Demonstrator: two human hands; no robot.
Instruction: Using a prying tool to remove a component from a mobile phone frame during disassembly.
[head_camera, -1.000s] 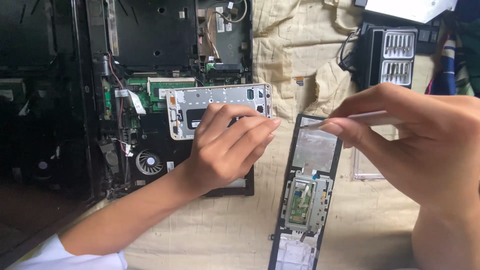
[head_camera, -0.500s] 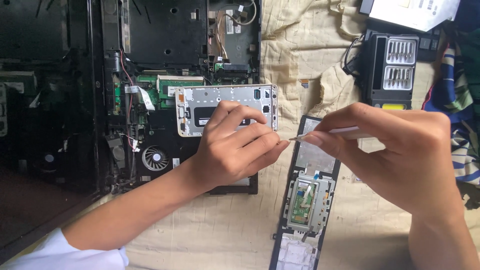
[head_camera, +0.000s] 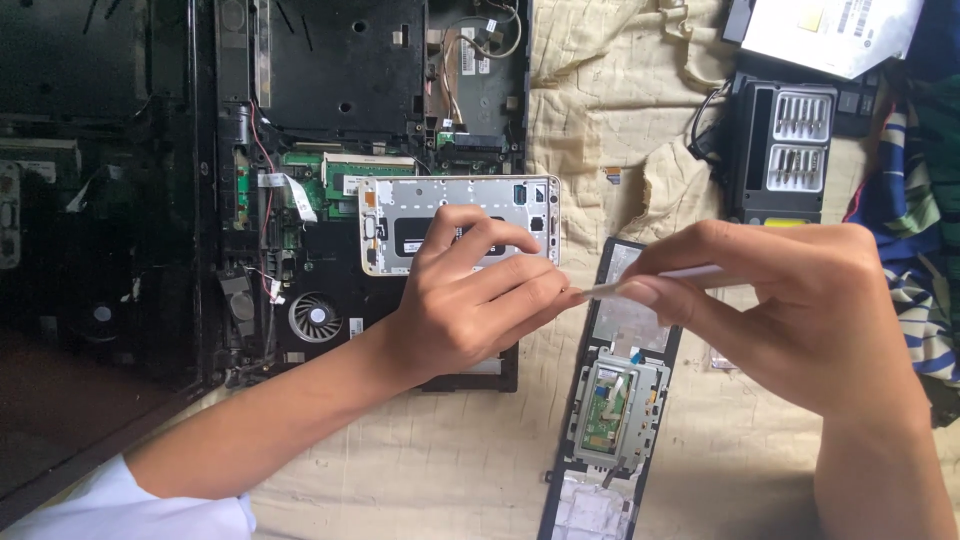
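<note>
Where the cream cloth covers the bench at the near edge, a black palm-rest strip runs near to far, with a touchpad board and its small green circuit fixed at its middle. Just beyond it, the right hand comes in from the near right, its grip closed on a slim white tool pinched between thumb and forefinger; the tool lies nearly level, its tip pointing left over the far end of the strip. The left hand reaches in from the near left, fingers curled and resting on a white phone frame, which it pins down rather than encloses; the fingertips of this hand nearly meet the tool's tip. The phone frame lies on top of an opened black laptop base, partly hidden by the left hand. Left of the hand, a round cooling fan shows in the base; beyond the frame lie a green circuit board and loose coloured wires. On the far right of the cloth stands a black bit case with two racks of screwdriver bits, with a white-labelled flat drive beyond it. A striped fabric lies along the right edge.
</note>
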